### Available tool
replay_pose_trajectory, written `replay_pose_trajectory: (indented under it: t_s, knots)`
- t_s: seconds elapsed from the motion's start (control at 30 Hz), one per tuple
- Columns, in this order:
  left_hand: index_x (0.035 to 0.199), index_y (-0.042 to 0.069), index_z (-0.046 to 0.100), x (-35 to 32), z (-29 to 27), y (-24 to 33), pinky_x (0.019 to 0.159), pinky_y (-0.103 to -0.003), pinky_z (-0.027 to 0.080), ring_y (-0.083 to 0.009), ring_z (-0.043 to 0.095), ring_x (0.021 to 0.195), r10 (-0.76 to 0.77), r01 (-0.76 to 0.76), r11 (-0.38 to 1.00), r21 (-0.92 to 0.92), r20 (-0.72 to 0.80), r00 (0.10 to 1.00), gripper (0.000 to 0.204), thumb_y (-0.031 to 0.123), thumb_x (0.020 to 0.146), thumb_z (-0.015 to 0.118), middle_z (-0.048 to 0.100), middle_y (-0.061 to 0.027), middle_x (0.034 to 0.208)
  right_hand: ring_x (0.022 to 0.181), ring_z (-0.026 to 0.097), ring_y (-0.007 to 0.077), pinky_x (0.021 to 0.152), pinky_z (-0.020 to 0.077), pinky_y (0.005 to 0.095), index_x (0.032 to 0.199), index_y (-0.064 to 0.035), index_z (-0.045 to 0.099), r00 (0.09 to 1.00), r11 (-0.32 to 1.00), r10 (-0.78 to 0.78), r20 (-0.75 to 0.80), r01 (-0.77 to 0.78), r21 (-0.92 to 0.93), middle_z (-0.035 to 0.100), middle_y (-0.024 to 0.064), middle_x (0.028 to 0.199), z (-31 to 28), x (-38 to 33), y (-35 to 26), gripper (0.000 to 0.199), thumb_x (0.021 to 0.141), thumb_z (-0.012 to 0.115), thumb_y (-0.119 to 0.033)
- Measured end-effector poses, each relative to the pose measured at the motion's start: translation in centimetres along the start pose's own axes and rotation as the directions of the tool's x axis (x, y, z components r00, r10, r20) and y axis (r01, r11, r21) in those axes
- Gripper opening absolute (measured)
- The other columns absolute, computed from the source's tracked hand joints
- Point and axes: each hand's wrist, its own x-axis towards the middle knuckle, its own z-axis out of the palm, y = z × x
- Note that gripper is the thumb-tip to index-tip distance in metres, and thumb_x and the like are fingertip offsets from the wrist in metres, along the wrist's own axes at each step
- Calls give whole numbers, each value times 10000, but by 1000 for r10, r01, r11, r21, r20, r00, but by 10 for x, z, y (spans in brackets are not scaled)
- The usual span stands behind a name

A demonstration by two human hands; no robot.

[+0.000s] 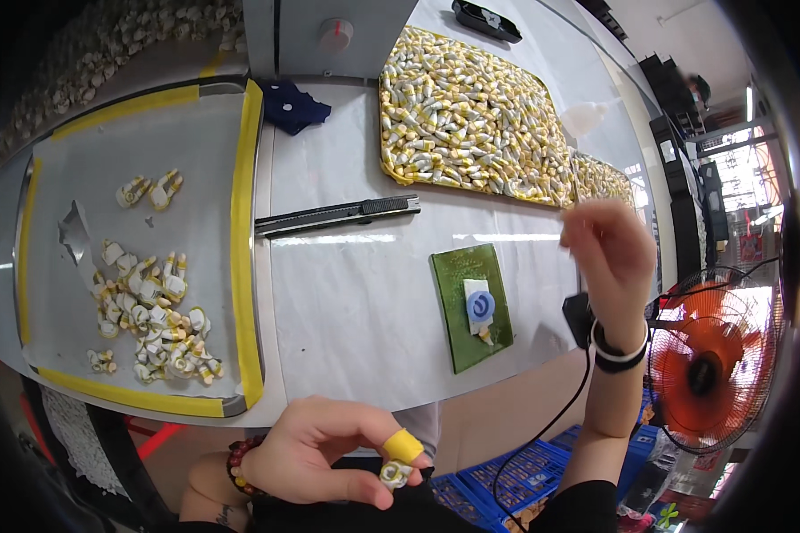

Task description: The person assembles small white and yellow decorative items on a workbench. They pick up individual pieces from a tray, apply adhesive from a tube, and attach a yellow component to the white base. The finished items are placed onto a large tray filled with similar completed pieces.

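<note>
The piece (395,473) is sitting in the left hand (329,449), near-left of the green plate (458,266); thumb and finger are pinching it, likely because it is so tiny; the blue ring (481,306) is lying on the plate; the right hand (615,262) is hovering right of the plate, fingers curling, around what, if anything, I cannot tell; left of the plate the tray (251,249) is lying, its rim probably containing loose pieces (156,317).

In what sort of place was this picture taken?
Probably a small production workshop: many similar white-and-yellow pieces fill a tray on the worktable, a utility knife lies nearby, and blue plastic crates sit below.
</note>
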Motion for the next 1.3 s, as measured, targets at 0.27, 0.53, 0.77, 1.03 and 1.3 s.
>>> replay_pose_trajectory:
  t_s: [0.27,0.53,0.77,1.03,1.3]
  knots:
    - [970,-77,629,1,-2,-4,719,-307,511,-240,646,810,-22,22,998,-50,8,1000,398,182,720,800,654,-187,871,611,608,187,549,476,274,969,-29,679,956,977,20,293,44,-210,629,85,719,15,-37,-19,251,734,668,58]
    - [974,-73,620,1,0,-4,728,-303,511,-239,647,816,-12,12,998,-57,10,1000,383,171,735,793,660,-194,873,654,572,234,559,466,327,854,-17,597,939,900,-124,319,242,-363,587,85,738,28,-41,-12,181,706,673,54]
    - [969,-79,602,0,0,-6,742,-318,520,-239,644,817,-19,18,995,-99,-15,1000,393,165,731,797,661,-202,862,672,563,222,560,470,318,847,-28,588,905,840,-209,371,360,-405,573,71,755,34,-42,-13,220,643,621,48]
    - [957,-71,601,-1,-1,-4,737,-324,523,-235,641,804,-46,42,993,-111,-30,999,407,200,726,800,663,-188,845,659,543,223,560,463,321,824,-34,578,902,825,-154,404,342,-449,541,66,719,32,-39,-21,203,639,603,47]
    - [1105,-52,565,2,-14,-13,860,-294,499,-158,631,912,-85,149,936,-320,206,975,375,124,814,723,631,-103,995,655,539,232,568,461,331,819,-31,578,915,844,-114,388,295,-448,532,72,703,31,-37,-21,199,641,611,51]
